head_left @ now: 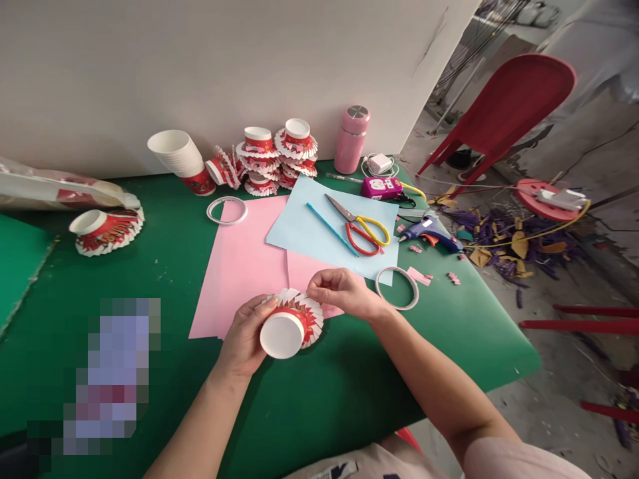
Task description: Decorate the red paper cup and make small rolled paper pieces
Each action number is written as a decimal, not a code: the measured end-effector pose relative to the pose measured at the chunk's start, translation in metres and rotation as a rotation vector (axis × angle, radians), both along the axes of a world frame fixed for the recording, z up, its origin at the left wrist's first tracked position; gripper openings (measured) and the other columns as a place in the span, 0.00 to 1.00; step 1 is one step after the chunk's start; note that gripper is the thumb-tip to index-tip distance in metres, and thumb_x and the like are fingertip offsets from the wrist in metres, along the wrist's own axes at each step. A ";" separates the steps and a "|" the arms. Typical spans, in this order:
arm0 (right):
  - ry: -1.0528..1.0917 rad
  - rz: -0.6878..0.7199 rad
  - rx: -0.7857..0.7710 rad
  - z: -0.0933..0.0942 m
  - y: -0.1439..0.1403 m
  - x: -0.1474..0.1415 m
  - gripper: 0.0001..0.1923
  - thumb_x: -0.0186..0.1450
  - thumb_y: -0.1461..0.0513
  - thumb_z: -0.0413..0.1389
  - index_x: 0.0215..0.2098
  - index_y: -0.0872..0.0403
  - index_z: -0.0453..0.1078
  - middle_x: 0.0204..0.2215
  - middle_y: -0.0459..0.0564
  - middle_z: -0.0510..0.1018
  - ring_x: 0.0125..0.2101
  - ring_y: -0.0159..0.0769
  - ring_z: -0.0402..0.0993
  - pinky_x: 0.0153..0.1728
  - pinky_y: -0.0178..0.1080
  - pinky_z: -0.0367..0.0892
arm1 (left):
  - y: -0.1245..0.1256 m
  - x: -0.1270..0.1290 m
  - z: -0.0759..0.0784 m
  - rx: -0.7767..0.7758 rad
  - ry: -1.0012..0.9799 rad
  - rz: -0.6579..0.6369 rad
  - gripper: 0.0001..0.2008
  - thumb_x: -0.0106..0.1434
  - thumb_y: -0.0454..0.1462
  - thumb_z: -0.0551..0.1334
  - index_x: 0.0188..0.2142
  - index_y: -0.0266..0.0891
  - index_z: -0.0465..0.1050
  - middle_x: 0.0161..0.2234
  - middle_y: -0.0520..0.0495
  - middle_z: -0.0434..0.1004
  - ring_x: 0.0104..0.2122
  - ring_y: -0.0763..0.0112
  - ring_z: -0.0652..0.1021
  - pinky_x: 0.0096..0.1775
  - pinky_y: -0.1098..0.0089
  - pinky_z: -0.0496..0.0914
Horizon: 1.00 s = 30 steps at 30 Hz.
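Observation:
My left hand [245, 336] grips a red-and-white paper cup [282, 334] whose wall is cut into strips that fan out like a frill. The cup is tilted, with its white round base facing me. At the frill's far right edge, my right hand [344, 291] is closed in a pinch on one of the strips; its fingertips partly hide that strip. Pink paper sheets [244, 266] lie just beyond the cup. On a light blue sheet [304, 206] rest scissors [355, 223] with red and yellow handles and a blue pen-like stick [332, 229].
Several frilled cups [258, 159] are stacked at the back beside nested paper cups [180, 159]. A pink flask [352, 140] stands near the wall. Tape rolls [227, 211] and a blue glue gun [432, 233] lie around the paper. Another frilled cup [107, 229] sits left.

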State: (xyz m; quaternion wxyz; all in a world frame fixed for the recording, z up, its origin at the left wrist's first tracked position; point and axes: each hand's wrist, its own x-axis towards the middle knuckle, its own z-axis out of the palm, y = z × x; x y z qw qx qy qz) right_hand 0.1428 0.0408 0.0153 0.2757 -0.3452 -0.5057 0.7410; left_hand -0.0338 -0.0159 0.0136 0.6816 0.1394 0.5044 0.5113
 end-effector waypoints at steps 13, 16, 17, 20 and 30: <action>-0.047 0.021 -0.062 0.002 0.000 0.000 0.18 0.51 0.51 0.62 0.25 0.58 0.68 0.21 0.43 0.71 0.23 0.25 0.66 0.23 0.29 0.62 | 0.000 0.002 -0.002 -0.019 0.027 -0.027 0.12 0.41 0.39 0.72 0.21 0.36 0.73 0.19 0.52 0.75 0.21 0.74 0.73 0.25 0.75 0.68; -0.017 0.014 -0.146 0.000 0.000 -0.001 0.18 0.50 0.51 0.64 0.25 0.58 0.68 0.21 0.42 0.71 0.22 0.24 0.66 0.22 0.28 0.62 | 0.000 0.002 -0.002 0.001 0.012 -0.039 0.12 0.42 0.39 0.72 0.19 0.36 0.71 0.18 0.53 0.72 0.19 0.76 0.71 0.23 0.75 0.67; -0.015 0.014 -0.177 -0.001 0.000 -0.002 0.19 0.49 0.51 0.64 0.25 0.58 0.68 0.21 0.42 0.71 0.22 0.24 0.66 0.22 0.27 0.62 | 0.000 0.001 -0.001 0.002 0.005 -0.036 0.12 0.41 0.39 0.72 0.18 0.36 0.70 0.18 0.54 0.72 0.19 0.76 0.71 0.23 0.75 0.67; -0.028 0.036 -0.266 -0.002 0.000 -0.002 0.20 0.47 0.51 0.65 0.25 0.59 0.69 0.20 0.42 0.70 0.20 0.23 0.66 0.20 0.26 0.61 | 0.000 0.001 -0.001 -0.011 -0.011 -0.024 0.13 0.40 0.39 0.72 0.17 0.37 0.69 0.17 0.54 0.71 0.19 0.76 0.71 0.24 0.75 0.67; 0.021 0.013 -0.320 -0.003 -0.003 -0.005 0.22 0.45 0.50 0.66 0.24 0.59 0.68 0.20 0.41 0.70 0.20 0.23 0.64 0.20 0.27 0.59 | 0.001 0.001 0.001 -0.028 0.003 0.007 0.13 0.39 0.38 0.72 0.17 0.36 0.69 0.18 0.53 0.73 0.20 0.75 0.72 0.24 0.74 0.67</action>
